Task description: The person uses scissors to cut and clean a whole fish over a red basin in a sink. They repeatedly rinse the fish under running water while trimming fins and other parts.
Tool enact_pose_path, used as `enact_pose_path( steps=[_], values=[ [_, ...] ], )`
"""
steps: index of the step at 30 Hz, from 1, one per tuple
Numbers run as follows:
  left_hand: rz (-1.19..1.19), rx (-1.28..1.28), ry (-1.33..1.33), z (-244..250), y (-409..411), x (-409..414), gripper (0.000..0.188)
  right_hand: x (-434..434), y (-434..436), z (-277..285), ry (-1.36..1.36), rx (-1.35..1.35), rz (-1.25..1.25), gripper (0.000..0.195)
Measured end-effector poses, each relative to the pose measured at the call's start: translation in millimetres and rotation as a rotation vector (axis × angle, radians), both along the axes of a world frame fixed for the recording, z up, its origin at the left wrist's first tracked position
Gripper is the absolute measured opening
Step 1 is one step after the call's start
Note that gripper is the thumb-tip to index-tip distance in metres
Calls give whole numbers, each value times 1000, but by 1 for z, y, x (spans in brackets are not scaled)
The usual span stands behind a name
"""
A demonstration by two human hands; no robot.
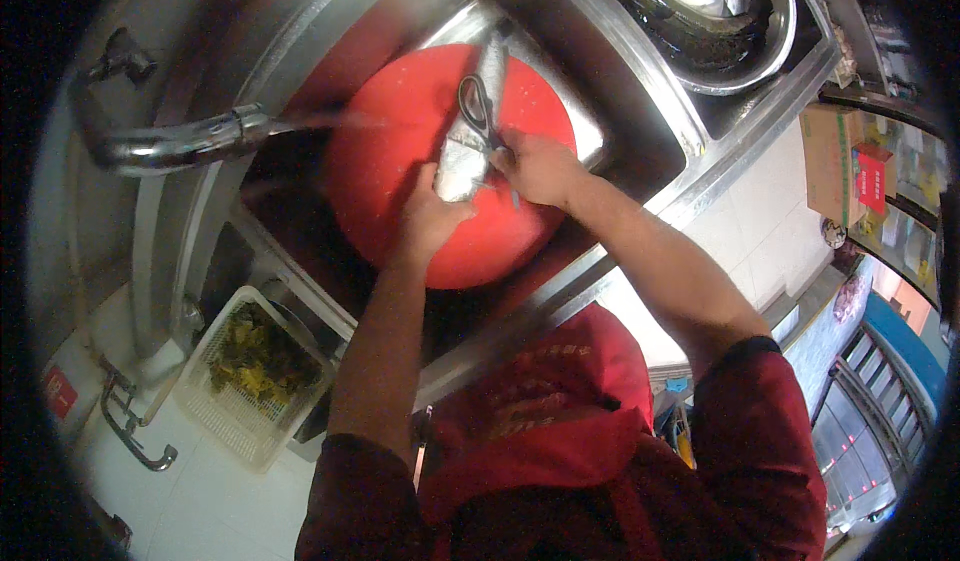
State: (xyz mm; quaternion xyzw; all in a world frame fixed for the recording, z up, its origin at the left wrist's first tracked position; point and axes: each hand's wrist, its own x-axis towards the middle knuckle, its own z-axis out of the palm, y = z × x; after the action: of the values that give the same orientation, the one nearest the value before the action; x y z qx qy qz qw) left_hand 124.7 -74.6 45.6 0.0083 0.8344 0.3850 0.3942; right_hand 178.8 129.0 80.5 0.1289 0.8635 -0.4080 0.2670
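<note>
A long silvery fish (491, 73) lies across a round red surface (390, 103), a board or the bottom of a basin, inside a stainless steel sink. My left hand (435, 219) grips the near end of the fish, thumb and fingers on either side. In my right hand (536, 167) is a pair of scissors (475, 103). Their dark handle loops point away over the fish, and the fingers close around them near the middle. The blades are partly hidden by the hand, so whether they touch the fish cannot be told.
From the left, a chrome faucet (187, 141) sends water over the red surface. A steel basin (787, 28) with dark fish-like shapes stands at upper right. A cream plastic basket (225, 411) with yellow-green scraps sits lower left, near another tap (142, 448). A cardboard box (829, 163) is at right.
</note>
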Motion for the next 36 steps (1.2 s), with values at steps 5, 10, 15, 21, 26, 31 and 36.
enact_pose_path(
  steps=[5,10,15,21,26,31,36],
  values=[
    [-50,58,-10,-10,-10,1,76,13,-10,-4,-32,-234,-54,36],
    [-56,53,-38,-2,-2,-7,70,14,-11,-6,65,-205,-98,35],
    [-59,61,-18,-6,-7,-6,69,-4,6,-3,-20,-198,-162,35],
    [-66,90,-46,-9,-8,-7,68,9,8,5,-103,-265,-124,43],
    [-125,8,8,4,-5,-5,66,5,26,3,18,-185,-147,44],
    [-149,-19,83,4,-3,0,63,3,24,1,-78,-380,-271,34],
    [-145,-128,201,17,-4,-7,60,-14,-2,-8,78,-504,-210,32]
  ],
)
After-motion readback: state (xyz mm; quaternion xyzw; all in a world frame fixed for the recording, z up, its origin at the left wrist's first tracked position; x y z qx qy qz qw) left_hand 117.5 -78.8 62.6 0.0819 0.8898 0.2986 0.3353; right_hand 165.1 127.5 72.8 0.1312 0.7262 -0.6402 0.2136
